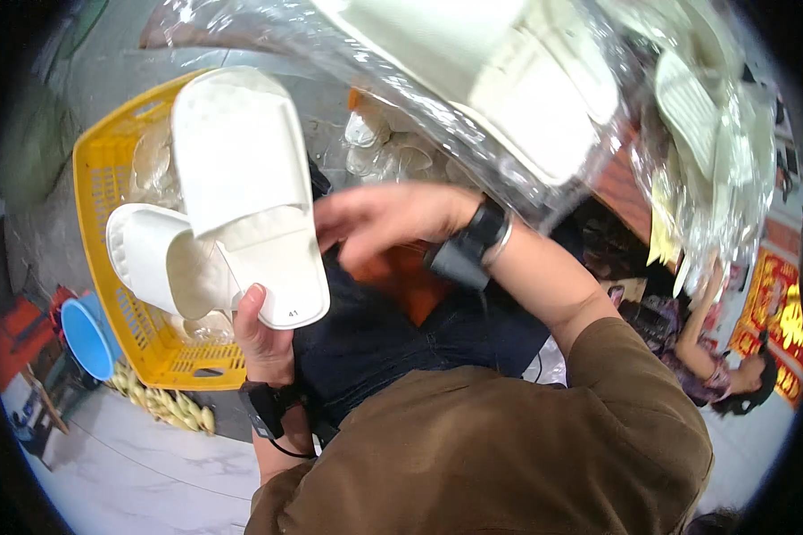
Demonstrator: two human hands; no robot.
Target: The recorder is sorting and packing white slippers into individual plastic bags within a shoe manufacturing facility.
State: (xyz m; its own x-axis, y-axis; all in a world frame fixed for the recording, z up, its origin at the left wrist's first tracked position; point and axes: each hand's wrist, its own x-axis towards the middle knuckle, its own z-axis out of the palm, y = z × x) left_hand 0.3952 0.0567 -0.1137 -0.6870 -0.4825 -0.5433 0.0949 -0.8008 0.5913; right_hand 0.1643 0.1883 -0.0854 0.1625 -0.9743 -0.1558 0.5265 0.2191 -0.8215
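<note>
A pair of white slide sandals is in my left hand (263,334). My thumb lies on the sole near the heel of the larger-looking slide (245,152), and the other fingers are hidden behind it. The second slide (147,259) sits at an angle on its left, partly covered by the first. My right hand (388,223), slightly blurred, is just right of the slides with thumb and fingers apart. I see nothing held in it; its fingertips come close to the slide's edge, and I cannot tell whether they touch.
Behind the slides stands a yellow plastic basket (94,192) with clear-wrapped items. Bagged white slides (544,98) fill the top, and more bagged slides (691,116) are at upper right. A blue bucket (89,334) stands at left. Another person (705,357) is at far right.
</note>
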